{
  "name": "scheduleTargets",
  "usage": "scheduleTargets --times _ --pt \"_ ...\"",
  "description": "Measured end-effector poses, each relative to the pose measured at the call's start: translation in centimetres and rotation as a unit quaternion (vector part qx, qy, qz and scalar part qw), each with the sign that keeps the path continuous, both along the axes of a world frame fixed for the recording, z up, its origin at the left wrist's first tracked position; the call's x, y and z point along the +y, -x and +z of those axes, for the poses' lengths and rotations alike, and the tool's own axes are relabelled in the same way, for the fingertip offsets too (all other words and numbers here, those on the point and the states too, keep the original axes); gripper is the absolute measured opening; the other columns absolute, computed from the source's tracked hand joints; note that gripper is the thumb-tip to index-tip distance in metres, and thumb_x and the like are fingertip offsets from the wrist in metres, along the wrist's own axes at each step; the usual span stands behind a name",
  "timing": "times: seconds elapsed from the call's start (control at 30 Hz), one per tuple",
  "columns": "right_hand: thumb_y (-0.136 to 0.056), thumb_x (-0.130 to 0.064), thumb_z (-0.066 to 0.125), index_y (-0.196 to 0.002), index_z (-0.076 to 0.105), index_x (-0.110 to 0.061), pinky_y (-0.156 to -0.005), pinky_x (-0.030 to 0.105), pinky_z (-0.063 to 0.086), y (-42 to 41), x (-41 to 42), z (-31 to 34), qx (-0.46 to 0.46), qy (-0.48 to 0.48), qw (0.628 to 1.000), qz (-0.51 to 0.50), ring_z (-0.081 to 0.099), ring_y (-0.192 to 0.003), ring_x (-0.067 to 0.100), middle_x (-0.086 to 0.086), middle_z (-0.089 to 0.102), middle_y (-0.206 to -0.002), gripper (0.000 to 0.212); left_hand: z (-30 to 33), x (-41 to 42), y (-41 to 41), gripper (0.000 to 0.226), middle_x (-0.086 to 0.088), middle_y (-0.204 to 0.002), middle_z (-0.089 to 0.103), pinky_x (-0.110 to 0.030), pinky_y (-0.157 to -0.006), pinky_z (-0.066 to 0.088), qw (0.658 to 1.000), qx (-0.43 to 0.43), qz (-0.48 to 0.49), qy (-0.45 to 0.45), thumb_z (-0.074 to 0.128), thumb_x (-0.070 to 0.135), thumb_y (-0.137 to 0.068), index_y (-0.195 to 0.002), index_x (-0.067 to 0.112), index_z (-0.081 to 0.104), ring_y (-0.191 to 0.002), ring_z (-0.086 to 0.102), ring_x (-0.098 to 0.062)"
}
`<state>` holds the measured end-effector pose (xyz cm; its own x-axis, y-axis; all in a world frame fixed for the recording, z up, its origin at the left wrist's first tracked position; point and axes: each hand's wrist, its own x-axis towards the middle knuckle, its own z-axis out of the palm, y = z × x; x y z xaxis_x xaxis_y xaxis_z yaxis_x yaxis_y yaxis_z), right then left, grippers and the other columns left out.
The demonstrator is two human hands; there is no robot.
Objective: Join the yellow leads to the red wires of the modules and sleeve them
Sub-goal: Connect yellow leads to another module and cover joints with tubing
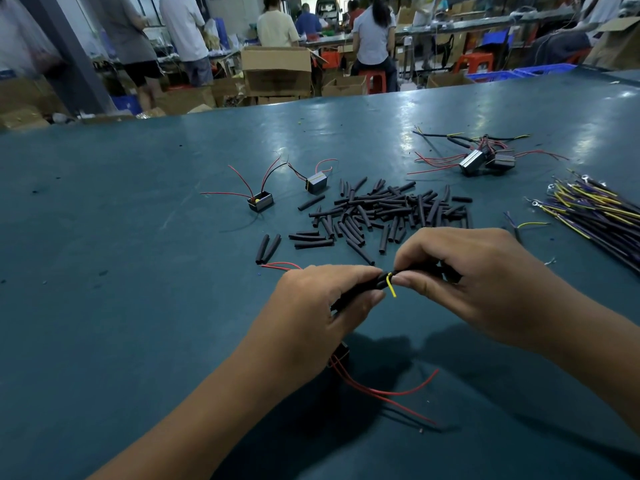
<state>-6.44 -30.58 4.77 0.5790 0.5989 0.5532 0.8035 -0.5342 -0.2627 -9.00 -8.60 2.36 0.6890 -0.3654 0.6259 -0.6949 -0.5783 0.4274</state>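
Red wires (391, 389) trail limp from a module half hidden under the left hand (322, 299), which pinches a black sleeve (367, 289) while the right hand (478, 271) pinches the thin, springy yellow lead (391, 287) at its tip, best gripped close to the joint

Teal tabletop (121, 306) bearing: black sleeve pieces (388, 213) at centre; two modules (260, 201) at 10 o'clock; finished modules (485, 161) at 1 o'clock; yellow-lead bundle (595, 213) at 3 o'clock.
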Motion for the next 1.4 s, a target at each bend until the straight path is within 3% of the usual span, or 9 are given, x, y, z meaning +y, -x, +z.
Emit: scheduleTargets --times 0.17,0.47,0.57,0.67,0.87,1.03,1.17,1.3,1.4 --pt "-0.092 -0.025 0.064 -0.09 0.065 -0.014 -0.065 0.013 0.039 0.2 0.2 0.1 -0.011 -0.008 1.0 0.006 0.051 -0.069 0.006 -0.011 0.059 -0.077 0.011 -0.1 -0.1 0.3 0.021 0.007 -0.078 0.073 -0.036 -0.064 0.05 0.999 0.031 0.03 0.032 0.067 0.031 -0.091 -0.102 0.016 0.077 -0.068 0.063 -0.016" --pt "-0.093 -0.024 0.064 -0.09 0.064 -0.013 -0.067 0.012 0.038 0.3 0.3 -0.4 -0.013 -0.001 1.0 0.012 0.048 -0.069 0.005 -0.009 0.058 -0.078 0.011 0.2 0.0 0.6 0.019 0.027 -0.066 0.058 -0.026 -0.064 0.043 0.998 0.033 0.056 -0.019 0.062 0.037 -0.094 -0.083 0.025 0.072 -0.064 0.058 -0.008" --pt "-0.094 -0.022 0.065 -0.09 0.063 -0.014 -0.067 0.015 0.039 0.2 0.4 -0.5 -0.014 -0.001 1.0 0.014 0.047 -0.069 0.005 -0.01 0.057 -0.079 0.01 0.4 0.3 0.4 0.01 0.019 -0.072 0.068 -0.015 -0.062 0.043 0.991 0.126 0.02 0.042 0.072 0.032 -0.091 -0.086 0.024 0.073 -0.069 0.063 -0.001" --pt "-0.094 -0.02 0.066 -0.09 0.064 -0.012 -0.067 0.023 0.043 0.1 0.5 -0.5 -0.024 -0.003 1.0 0.015 0.048 -0.071 0.007 -0.009 0.056 -0.08 0.009 0.4 0.6 0.2 0.009 0.011 -0.078 0.073 -0.024 -0.065 0.052 0.967 0.232 -0.006 0.109 0.078 0.028 -0.087 -0.091 0.024 0.071 -0.072 0.068 -0.004" --pt "-0.093 -0.018 0.066 -0.089 0.067 -0.007 -0.07 0.04 0.049 0.1 1.0 -0.5 -0.085 -0.008 0.996 0.007 0.056 -0.075 0.021 -0.002 0.062 -0.083 0.011 0.6 0.7 0.0 0.011 0.014 -0.067 0.066 -0.003 -0.053 0.035 0.976 0.191 -0.013 0.106 0.078 0.021 -0.087 -0.079 0.015 0.073 -0.053 0.051 0.008" --pt "-0.094 -0.013 0.063 -0.093 0.069 -0.002 -0.083 0.033 0.047 1.0 1.2 0.1 -0.205 -0.118 0.97 -0.056 0.058 -0.084 0.022 0.006 0.066 -0.088 0.013 0.2 1.2 -1.1 0.019 0.001 -0.069 0.071 -0.021 -0.057 0.039 0.936 0.223 0.009 0.272 0.079 0.035 -0.083 -0.078 0.017 0.074 -0.056 0.05 -0.008" --pt "-0.094 -0.024 0.063 -0.083 0.072 -0.014 -0.065 0.01 0.041 1.6 2.2 -1.3 -0.03 -0.135 0.989 -0.044 0.054 -0.064 0.0 -0.013 0.064 -0.071 0.018 -0.6 1.2 -1.5 0.02 -0.003 -0.061 0.05 -0.04 -0.054 0.034 0.924 0.204 0.054 0.318 0.079 0.037 -0.083 -0.079 0.019 0.073 -0.056 0.035 -0.02" --pt "-0.094 -0.027 0.067 -0.088 0.078 -0.023 -0.053 0.017 0.045 1.3 3.8 -2.9 0.26 -0.231 0.935 -0.07 0.062 -0.056 0.005 -0.008 0.073 -0.073 0.013 -0.9 0.7 -1.4 0.011 0.007 -0.062 0.057 -0.028 -0.055 0.038 0.939 0.175 0.038 0.293 0.08 0.026 -0.085 -0.079 0.019 0.074 -0.056 0.046 -0.01" --pt "-0.095 -0.02 0.065 -0.089 0.079 -0.018 -0.05 0.024 0.049 1.3 4.2 -3.0 0.328 -0.299 0.894 -0.055 0.067 -0.061 0.013 0.0 0.074 -0.077 0.015 -0.9 -0.1 -0.9 0.008 0.003 -0.072 0.063 -0.024 -0.056 0.042 0.965 0.129 0.041 0.223 0.081 0.029 -0.082 -0.079 0.028 0.074 -0.061 0.053 -0.011"
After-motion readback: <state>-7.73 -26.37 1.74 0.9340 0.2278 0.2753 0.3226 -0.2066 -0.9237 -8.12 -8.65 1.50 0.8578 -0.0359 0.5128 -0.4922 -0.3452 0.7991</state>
